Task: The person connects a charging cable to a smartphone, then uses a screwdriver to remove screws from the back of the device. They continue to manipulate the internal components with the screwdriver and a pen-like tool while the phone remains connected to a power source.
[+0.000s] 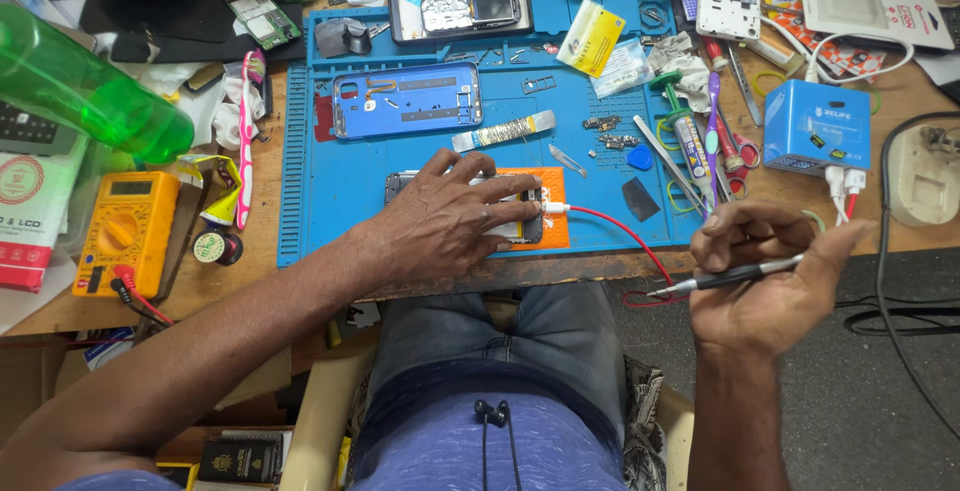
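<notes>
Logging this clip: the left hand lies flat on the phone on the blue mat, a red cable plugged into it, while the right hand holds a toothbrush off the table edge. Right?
Not quite. In the head view the right hand holds a slim black and silver pen-like tool, not a toothbrush. The rest stands: the left hand lies flat on the phone on the blue mat, with the red cable plugged in.

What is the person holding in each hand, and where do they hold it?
The right hand pinches a thin tool around its middle. The left hand holds nothing; it lies flat on a phone on the blue mat.
</notes>
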